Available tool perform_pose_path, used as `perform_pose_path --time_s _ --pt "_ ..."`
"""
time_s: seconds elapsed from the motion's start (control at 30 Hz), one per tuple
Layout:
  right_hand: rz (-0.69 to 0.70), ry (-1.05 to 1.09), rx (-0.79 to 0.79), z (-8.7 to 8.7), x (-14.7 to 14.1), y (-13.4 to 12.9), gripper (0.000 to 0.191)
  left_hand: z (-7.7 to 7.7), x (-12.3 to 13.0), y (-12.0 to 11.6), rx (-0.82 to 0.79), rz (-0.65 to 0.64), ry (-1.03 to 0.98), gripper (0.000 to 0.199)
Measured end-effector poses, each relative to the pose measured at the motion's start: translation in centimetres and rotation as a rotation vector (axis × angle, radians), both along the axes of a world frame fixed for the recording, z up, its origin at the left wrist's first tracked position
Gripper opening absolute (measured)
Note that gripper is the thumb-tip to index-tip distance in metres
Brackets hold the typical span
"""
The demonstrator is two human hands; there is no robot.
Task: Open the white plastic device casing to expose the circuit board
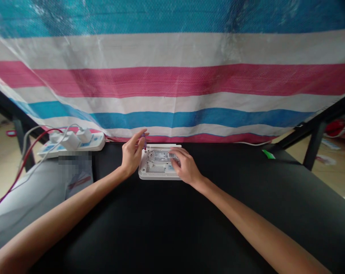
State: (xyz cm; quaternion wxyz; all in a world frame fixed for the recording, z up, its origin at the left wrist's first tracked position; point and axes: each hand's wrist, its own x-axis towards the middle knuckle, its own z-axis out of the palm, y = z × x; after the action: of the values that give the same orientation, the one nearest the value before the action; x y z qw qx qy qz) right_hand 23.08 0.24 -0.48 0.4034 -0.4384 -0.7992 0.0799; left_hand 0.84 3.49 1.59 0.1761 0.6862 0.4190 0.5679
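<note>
The white casing [156, 169] seems light, stiff; best held by edges; left grip [131, 154] pinches purple tool [145, 141]; right grip [187, 166] rests, fingers apart.

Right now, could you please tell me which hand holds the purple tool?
The left hand holds the purple tool; the right hand only touches the white device.

A striped sheet [172, 82] hangs behind the black table [175, 228]. At the left, a power strip [100, 142] carries white plugs [71, 141] beside a red cable [26, 156]; at the right lies a small green item [268, 154].
</note>
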Motion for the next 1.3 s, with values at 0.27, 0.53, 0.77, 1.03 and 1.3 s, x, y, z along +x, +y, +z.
perform_pose_path --time_s 0.27,0.53,0.77,1.03,1.3 --pt "-0.003 0.0 0.005 -0.04 0.0 -0.01 0.022 0.06 -0.26 0.23 0.041 0.086 0.037 0.026" --pt "0.006 0.02 0.002 -0.43 0.07 0.16 0.022 0.18 -0.02 -0.38 0.023 0.017 -0.019 0.032" --pt "0.014 0.02 0.0 -0.25 0.1 0.13 0.022 -0.44 0.02 0.0 -0.063 0.013 -0.124 0.039" --pt "0.003 0.024 0.002 -0.39 0.06 0.19 0.022 0.01 -0.13 -0.23 0.031 0.061 0.024 0.032" --pt "0.003 0.027 0.015 -0.57 0.17 0.26 0.022 -0.45 -0.28 -0.06 0.083 0.108 0.061 0.035"
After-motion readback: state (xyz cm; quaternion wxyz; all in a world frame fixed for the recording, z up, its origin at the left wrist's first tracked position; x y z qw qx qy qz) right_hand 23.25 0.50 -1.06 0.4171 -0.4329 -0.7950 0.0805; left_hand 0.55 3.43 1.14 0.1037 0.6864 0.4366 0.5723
